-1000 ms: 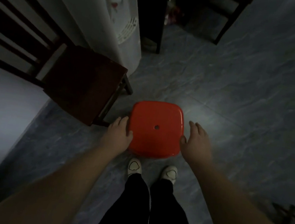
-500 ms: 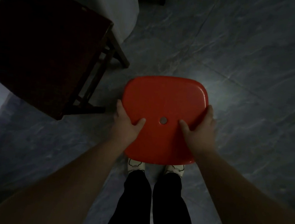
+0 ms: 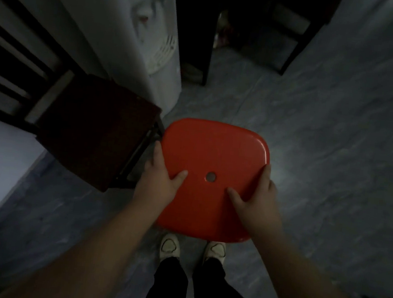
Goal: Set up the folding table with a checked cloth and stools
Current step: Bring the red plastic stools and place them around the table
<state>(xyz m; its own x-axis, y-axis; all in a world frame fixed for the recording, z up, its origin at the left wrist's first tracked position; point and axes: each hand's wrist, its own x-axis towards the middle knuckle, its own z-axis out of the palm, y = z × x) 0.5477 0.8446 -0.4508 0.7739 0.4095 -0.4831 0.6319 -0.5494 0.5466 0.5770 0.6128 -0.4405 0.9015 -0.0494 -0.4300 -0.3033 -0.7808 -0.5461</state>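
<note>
Both hands: I had the left hand [image 3: 160, 181] and right hand [image 3: 255, 199] clamped on the red stool [image 3: 214, 155], thumbs on top.
Carrying well: I judged it needed keeping level, clear of the dark chair [image 3: 94, 130] at left.

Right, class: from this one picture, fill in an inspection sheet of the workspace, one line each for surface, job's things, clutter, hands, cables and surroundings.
Surface: grey marbled floor, dimly lit; no table in view.
Job's things: red stool, seat with a centre hole, gripped on both sides; its legs are hidden. No checked cloth or folding table seen.
Clutter: nothing seen on the floor close by.
Hands: left hand and right hand each grip a seat edge, thumbs on top.
Cables: nothing seen.
Surroundings: dark wooden chair to the left, close to the stool; white water dispenser behind it; dark furniture legs further back; the person's white shoes below the stool.
</note>
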